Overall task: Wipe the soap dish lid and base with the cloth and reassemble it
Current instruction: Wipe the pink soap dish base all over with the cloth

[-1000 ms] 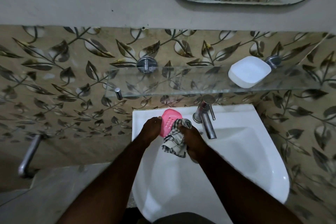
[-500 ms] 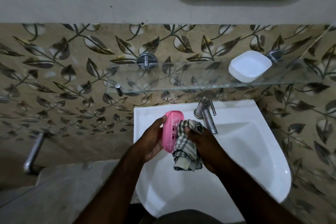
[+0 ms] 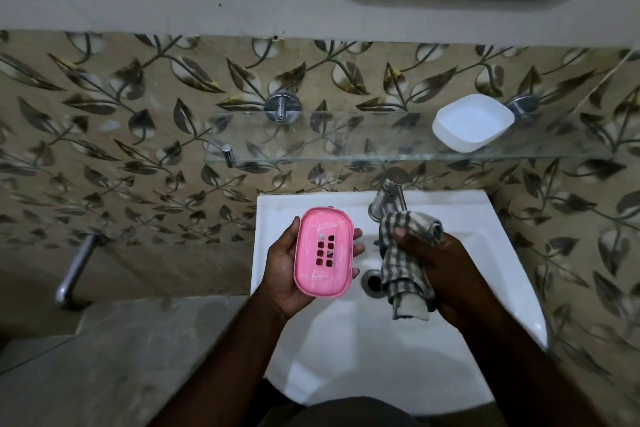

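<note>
Over the white basin, below the leaf-patterned tiles, I held the pink slotted part of the soap dish flat in my left hand, fingers curled round its edges. Pale soap streaks showed on it, so I judged its wiping unfinished. My right hand gripped the bunched checked cloth just beside it, not touching. The white part sat apart on the glass shelf above the tap, so reassembly was yet to come
</note>
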### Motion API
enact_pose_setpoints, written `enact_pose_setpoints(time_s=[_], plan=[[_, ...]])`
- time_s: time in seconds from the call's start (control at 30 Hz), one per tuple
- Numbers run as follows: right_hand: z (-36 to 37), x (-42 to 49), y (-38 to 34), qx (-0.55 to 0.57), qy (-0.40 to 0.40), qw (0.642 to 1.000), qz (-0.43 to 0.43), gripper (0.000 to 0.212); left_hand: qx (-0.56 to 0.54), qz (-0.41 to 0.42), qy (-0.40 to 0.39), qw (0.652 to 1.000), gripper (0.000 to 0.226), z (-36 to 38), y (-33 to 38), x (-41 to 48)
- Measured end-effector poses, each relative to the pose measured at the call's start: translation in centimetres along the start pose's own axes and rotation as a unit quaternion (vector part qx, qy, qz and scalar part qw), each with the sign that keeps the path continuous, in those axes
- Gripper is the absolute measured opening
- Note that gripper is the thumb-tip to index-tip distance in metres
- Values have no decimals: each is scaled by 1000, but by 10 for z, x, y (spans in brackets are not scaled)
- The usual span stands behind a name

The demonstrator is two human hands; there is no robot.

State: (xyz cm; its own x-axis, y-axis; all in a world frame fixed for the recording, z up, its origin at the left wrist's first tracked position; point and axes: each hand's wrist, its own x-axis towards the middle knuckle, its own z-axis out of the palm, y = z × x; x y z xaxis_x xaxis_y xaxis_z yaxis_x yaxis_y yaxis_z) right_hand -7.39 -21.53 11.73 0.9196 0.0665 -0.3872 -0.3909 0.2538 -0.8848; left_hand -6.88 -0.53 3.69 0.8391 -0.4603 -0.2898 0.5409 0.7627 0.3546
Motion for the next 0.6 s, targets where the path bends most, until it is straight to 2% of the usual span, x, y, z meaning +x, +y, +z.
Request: enact_pose_setpoints(time_s=[0.07, 0.13, 0.2, 0.23, 0.27, 0.33, 0.37, 0.4, 0.47, 0.53, 0.6], plan=[[-3, -4, -6, 12, -7, 1000, 17, 31, 7, -11, -9, 1000, 82, 6, -6, -1], [-5, -8, -9, -9, -31, 999, 8, 26, 30, -18, -18, 999, 88, 13, -13, 0], [-4, -11, -13, -33, -61, 997, -19, 17, 55, -14, 1, 998, 84, 22, -21, 1], [-5, -10, -14, -87, -55, 993, -58, 12, 61, -10, 18, 998, 79, 27, -25, 2], [-5, -8, -17, -192, -35, 972, -128, 7, 67, -7, 33, 997, 72, 32, -28, 3], [-5, 1, -18, -410, 0, 867, -283, 8, 86, -5, 59, 995, 65, 46, -35, 5], [-1, 1, -18, -463, 0, 824, -325, 2, 94, -5, 73, 993, 64, 52, -38, 8], [2, -1, -17, -500, -4, 797, -338, 10, 102, 3, 83, 991, 62, 59, -40, 10], [8, -15, -8, -523, -41, 774, -355, 33, 115, 14, 97, 989, 59, 67, -43, 14], [4, -32, 3, -527, -108, 746, -392, 39, 120, 3, 103, 987, 61, 71, -45, 14], [-10, -39, 7, -555, -158, 700, -420, 41, 122, -11, 106, 987, 66, 73, -52, 12]])
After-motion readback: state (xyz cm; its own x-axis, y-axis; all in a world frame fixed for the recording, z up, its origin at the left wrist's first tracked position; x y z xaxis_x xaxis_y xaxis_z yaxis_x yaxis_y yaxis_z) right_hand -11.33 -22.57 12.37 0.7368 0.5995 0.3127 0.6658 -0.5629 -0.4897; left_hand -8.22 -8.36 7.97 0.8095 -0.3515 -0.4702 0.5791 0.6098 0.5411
